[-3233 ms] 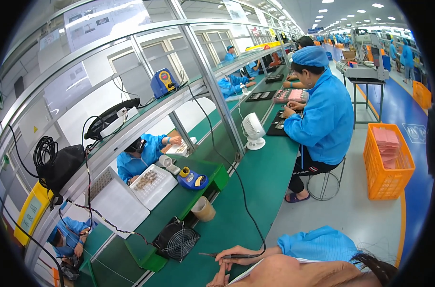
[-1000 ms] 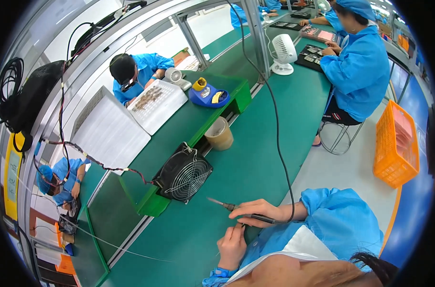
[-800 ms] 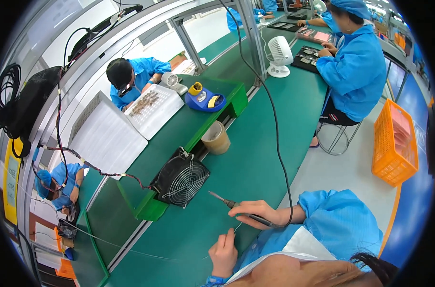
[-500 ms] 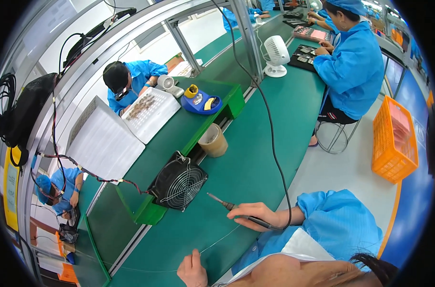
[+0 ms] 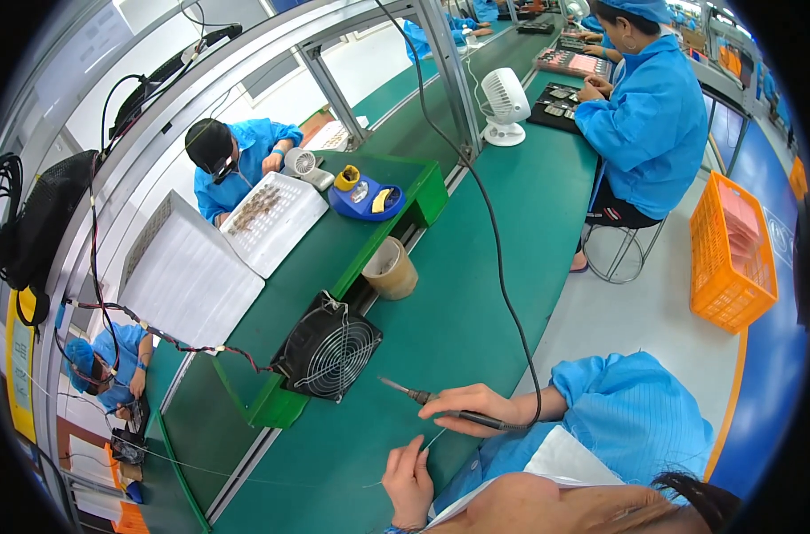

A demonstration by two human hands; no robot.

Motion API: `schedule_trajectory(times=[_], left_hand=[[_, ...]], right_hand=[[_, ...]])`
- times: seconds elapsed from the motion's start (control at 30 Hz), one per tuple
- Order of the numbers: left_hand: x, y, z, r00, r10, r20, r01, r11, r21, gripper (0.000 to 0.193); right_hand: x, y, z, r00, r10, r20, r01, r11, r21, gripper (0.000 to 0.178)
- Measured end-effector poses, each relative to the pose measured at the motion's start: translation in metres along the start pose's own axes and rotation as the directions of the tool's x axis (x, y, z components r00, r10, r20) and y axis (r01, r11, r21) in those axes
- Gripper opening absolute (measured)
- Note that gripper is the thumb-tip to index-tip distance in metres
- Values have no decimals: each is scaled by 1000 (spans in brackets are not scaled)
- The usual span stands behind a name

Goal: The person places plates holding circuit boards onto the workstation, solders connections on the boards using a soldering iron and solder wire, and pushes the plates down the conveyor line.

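Note:
My right hand (image 5: 478, 408) is wrapped around a soldering iron (image 5: 417, 395), its metal tip pointing left over the green bench. A black cord runs from the iron's back end up across the view. Just below it, my left hand (image 5: 409, 482) is closed, thumb and finger pinching a thin solder wire (image 5: 437, 437). One short end of the wire sticks out toward the right hand, while a long strand trails away left over the bench. Iron tip and wire are apart. Beyond the tip stands a black fan with a round wire guard (image 5: 341, 358).
A green shelf (image 5: 311, 267) bears white trays (image 5: 285, 233) and a blue soldering stand (image 5: 376, 201). Below it sits a round tan container (image 5: 391, 270). A white fan (image 5: 506, 105) stands farther back. Co-workers in blue sit around; an orange crate (image 5: 730, 276) is on the floor at right.
My left hand has moved right and away from me, closer to my right hand, with the wire in its fingers. The iron has shifted slightly left and down. The whole view has moved a little.

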State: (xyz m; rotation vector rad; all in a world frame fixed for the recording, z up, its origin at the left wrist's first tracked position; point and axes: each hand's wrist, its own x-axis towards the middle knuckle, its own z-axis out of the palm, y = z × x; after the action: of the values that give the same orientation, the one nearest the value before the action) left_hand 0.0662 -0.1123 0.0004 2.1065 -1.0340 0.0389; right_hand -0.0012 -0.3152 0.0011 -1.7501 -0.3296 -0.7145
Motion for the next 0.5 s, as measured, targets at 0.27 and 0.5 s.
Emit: schedule_trajectory(times=[0.27,0.5], left_hand=[[-3,-1,4,995,98,24,-98,994,37,20],[2,9,-1,989,119,93,-133,977,164,20]], right_hand=[[-2,4,0,1000,29,-12,-28,997,78,30],[-1,4,1,1000,18,-12,-17,998,68,30]])
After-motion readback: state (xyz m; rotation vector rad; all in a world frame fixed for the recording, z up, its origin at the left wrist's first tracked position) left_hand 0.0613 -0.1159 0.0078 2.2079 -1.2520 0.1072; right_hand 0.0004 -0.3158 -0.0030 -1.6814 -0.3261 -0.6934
